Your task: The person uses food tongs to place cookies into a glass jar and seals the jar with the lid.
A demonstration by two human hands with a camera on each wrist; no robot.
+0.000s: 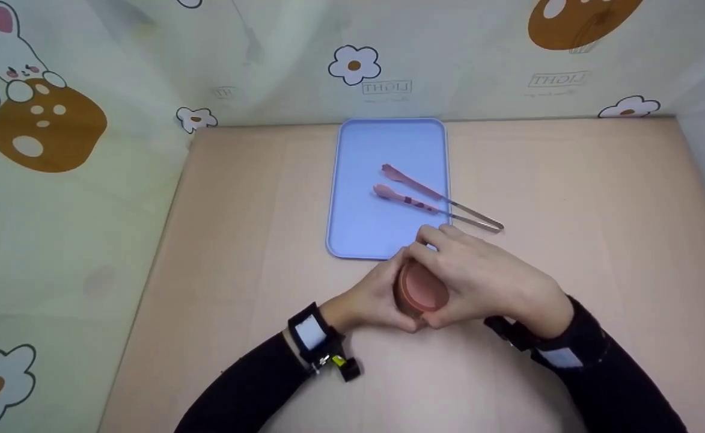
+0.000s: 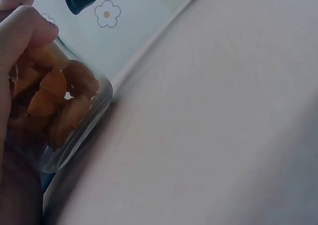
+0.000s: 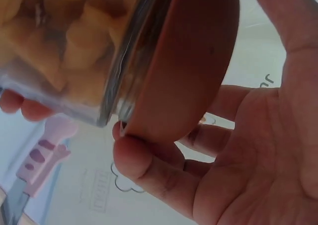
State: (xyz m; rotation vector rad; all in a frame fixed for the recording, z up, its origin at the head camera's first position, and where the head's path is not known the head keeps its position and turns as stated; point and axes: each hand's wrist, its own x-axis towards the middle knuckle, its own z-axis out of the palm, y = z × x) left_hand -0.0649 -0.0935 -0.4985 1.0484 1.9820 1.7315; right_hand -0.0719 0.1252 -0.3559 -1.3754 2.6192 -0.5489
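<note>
A clear jar [image 2: 64, 106] with orange-brown chunks inside is between my two hands, in front of the tray. My left hand [image 1: 369, 299] grips its body from the left, thumb on the near side. The jar's round terracotta-coloured lid [image 1: 425, 287] faces up towards the head camera. From the right, my right hand [image 1: 487, 279] holds the rim of this lid between thumb and fingers. In the right wrist view, a strip of the clear neck shows between the lid [image 3: 194, 66] and the jar's shoulder. The left wrist view has the jar's base close over the table.
Behind the hands lies a blue tray [image 1: 358, 162]. Pink-tipped metal tongs [image 1: 415, 203] rest across it, spread apart, their bent end past its right edge. A patterned sheet [image 1: 280, 66] stands along the table's back and left edges.
</note>
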